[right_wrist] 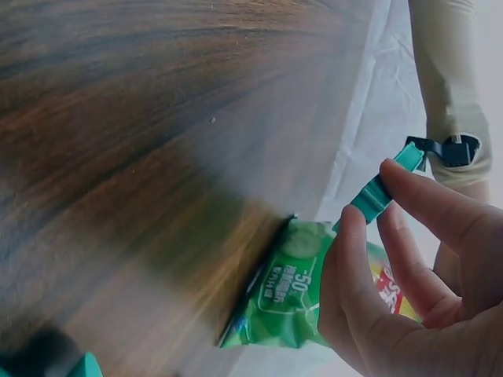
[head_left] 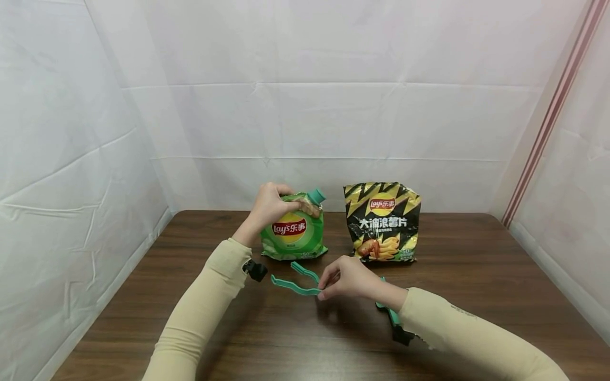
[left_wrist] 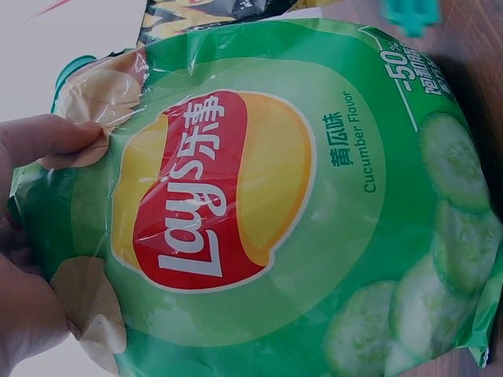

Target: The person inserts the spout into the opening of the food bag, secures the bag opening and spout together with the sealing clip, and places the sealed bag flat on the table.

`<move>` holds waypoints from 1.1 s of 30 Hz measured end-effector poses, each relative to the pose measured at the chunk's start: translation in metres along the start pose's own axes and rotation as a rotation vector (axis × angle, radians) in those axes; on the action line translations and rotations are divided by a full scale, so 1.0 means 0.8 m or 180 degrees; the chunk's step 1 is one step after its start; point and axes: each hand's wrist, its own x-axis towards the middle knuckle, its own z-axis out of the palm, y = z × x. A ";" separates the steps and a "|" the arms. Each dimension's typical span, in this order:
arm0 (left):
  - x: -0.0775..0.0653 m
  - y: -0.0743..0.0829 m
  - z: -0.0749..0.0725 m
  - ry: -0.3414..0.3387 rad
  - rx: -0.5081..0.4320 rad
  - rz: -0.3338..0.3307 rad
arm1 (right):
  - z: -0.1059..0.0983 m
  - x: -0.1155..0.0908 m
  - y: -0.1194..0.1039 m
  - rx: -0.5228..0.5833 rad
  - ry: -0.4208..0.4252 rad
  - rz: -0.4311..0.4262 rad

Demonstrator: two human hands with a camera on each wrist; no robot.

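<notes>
My left hand (head_left: 274, 203) grips the top edge of a green bag of Lay's cucumber chips (left_wrist: 236, 196), which stands upright on the table. Its thumb presses on the bag's folded top in the left wrist view. A teal cap-like piece (head_left: 316, 197) sticks out at the bag's upper right corner; how it is fixed cannot be seen. In front of the bag, my right hand (head_left: 350, 278) pinches a teal bag clip (head_left: 297, 287) between thumb and fingertips. The clip's two arms are spread in a V towards the left, apart from the bag.
To the right stands a black and yellow bag of Lay's chips (head_left: 383, 222). Another teal piece, perhaps a second clip (head_left: 393, 316), lies on the brown wooden table (head_left: 295, 338), partly under my right forearm. White sheeting (head_left: 333, 121) hangs behind and at both sides.
</notes>
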 end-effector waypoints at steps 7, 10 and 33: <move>-0.001 0.000 0.000 -0.0003 -0.0004 0.0020 | -0.012 -0.009 -0.003 0.0031 0.0125 0.0023; -0.002 0.000 0.000 -0.0004 -0.0016 0.0034 | -0.017 -0.012 -0.002 0.0000 0.0183 0.0051; -0.002 -0.003 0.001 -0.0004 -0.0029 0.0052 | -0.052 -0.032 0.006 0.0043 0.0531 0.0142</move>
